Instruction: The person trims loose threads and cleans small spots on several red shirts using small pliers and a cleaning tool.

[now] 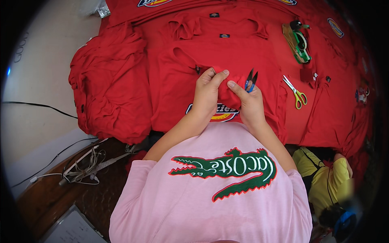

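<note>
A red T-shirt (174, 87) with a printed chest logo lies in front of me, its neckline toward the far side. My left hand (207, 92) is closed on the shirt, pinching its cloth between thumb and fingers. Close beside it, my right hand (253, 106) pinches the same cloth. Blue-handled thread snips (251, 83) are tucked in the right hand, their dark blades pointing up and away, slightly apart. Between the two thumbs a short stretch of cloth is held. The curled fingers under the cloth are partly hidden.
A heap of red garments (109, 85) is on the left. Yellow-handled scissors (299, 97) and a green tool-like item (300, 44) lie on the right. Tangled white cables (90, 163) are at lower left. A person in yellow (330, 180) is at lower right.
</note>
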The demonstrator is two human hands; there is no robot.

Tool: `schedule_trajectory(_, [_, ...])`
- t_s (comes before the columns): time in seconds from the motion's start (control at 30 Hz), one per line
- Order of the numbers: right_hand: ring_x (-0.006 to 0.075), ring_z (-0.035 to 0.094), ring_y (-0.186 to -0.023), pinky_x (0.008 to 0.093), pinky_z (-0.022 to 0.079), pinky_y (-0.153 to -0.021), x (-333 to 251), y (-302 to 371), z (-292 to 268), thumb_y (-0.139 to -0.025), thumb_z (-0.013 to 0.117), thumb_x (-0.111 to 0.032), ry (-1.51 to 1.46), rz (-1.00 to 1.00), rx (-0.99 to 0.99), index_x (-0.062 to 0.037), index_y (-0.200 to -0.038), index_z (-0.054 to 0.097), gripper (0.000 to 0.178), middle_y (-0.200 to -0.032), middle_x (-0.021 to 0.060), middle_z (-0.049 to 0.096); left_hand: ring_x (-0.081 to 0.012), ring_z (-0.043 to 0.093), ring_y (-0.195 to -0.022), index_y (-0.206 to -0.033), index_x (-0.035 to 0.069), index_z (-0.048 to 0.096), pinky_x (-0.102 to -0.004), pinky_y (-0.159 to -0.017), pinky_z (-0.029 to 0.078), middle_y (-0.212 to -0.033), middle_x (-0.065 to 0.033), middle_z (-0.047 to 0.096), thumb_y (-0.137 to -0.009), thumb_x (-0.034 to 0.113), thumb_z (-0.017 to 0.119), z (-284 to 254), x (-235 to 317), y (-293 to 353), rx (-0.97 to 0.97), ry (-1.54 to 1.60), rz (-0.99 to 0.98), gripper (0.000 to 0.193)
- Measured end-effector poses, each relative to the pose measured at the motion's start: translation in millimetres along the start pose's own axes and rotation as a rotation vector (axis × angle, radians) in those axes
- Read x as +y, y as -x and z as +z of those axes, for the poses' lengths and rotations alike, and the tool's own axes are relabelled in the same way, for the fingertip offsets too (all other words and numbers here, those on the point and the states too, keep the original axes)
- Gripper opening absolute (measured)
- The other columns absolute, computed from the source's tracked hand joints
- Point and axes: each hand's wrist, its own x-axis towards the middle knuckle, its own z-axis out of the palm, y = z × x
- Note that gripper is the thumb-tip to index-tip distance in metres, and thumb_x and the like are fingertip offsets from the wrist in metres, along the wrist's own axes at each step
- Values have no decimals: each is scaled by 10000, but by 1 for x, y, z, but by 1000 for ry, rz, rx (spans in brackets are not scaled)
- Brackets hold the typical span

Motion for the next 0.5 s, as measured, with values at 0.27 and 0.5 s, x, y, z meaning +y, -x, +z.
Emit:
schedule_trajectory(0.27, [11,511,-718,208,419,-656,7,-6,-5,-954,763,-123,251,-197,109,-78,-866,680,130,-782,-63,640,-60,612,-835,-949,82,691,-243,-778,491,-925,15,683,-1003,203,687,-16,-10,-19,-60,-56,-87,133])
schedule_trajectory(0.5, [11,363,-645,225,298,-579,-2,-19,-27,-987,747,-234,184,-136,177,-136,-770,617,271,-705,-112,480,-74,615,-866,-1040,79,724,-268,-823,493,-977,12,710,-1045,389,627,-12,13,-10,-155,-139,-157,324])
